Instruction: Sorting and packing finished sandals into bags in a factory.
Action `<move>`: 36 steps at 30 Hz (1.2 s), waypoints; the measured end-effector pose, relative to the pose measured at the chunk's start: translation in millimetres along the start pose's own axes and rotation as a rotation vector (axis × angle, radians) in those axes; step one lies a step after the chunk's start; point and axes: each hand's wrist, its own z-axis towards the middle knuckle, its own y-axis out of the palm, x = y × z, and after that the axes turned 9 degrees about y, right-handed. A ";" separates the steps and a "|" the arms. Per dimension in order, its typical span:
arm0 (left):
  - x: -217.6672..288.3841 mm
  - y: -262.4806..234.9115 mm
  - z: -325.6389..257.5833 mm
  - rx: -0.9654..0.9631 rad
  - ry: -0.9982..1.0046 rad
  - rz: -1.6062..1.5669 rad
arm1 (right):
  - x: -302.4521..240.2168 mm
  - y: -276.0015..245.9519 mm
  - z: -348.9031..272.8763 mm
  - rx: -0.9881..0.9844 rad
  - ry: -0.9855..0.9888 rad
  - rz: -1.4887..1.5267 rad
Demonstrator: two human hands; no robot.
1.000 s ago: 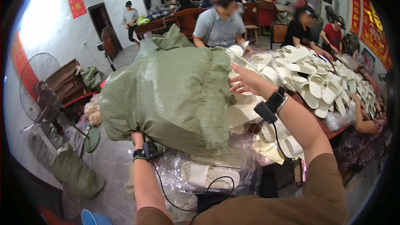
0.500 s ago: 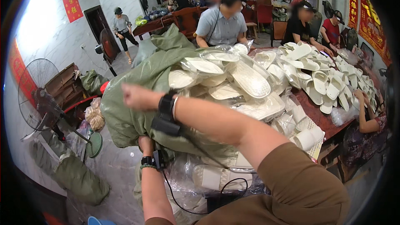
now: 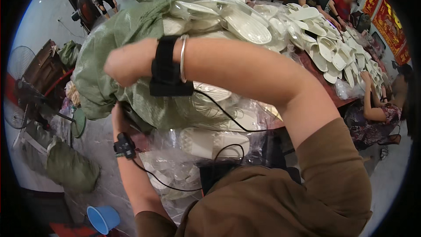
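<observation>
A large green woven sack [image 3: 98, 46] lies on the table's left side, with plastic-wrapped cream slippers [image 3: 247, 24] spilling from its mouth. My right arm reaches across to the left. Its hand [image 3: 127, 65], somewhat blurred, is closed in a fist against the sack's side, where the cloth creases under it. Lower down, my left hand [image 3: 118, 117] is at the sack's bottom edge; its fingers are hidden by the cloth. More bagged slippers [image 3: 197, 142] lie just in front of me, below the sack.
A heap of unwrapped cream slippers [image 3: 337, 55] covers the table's right part, with people seated around it. To the left stand a fan [image 3: 22, 87], another green sack [image 3: 72, 164] and a blue bucket [image 3: 103, 218] on the floor.
My view has tipped down and closer. My right fist has come lower onto the sack's side, and my left hand remains at its bottom edge.
</observation>
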 end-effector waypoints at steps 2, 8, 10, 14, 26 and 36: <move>14.5 45.1 -21.5 -0.165 0.185 -0.024 | 25.4 -14.5 -8.8 0.006 -0.015 -0.161; 62.2 73.8 -86.0 0.123 -0.003 -0.008 | 23.9 -63.0 -71.0 0.414 0.021 -0.112; 70.6 75.3 -88.4 0.563 0.416 0.167 | 22.9 -71.3 -92.2 0.486 -0.037 -0.085; 150.3 186.2 -180.7 0.110 1.200 0.730 | 32.9 -84.9 -150.4 0.614 -0.016 0.091; 115.0 231.8 -185.4 -0.110 1.058 1.564 | 92.5 57.8 -292.0 0.309 0.421 -0.092; 99.2 150.1 -136.4 0.112 0.945 0.563 | 114.3 99.7 -308.8 0.005 0.615 -0.070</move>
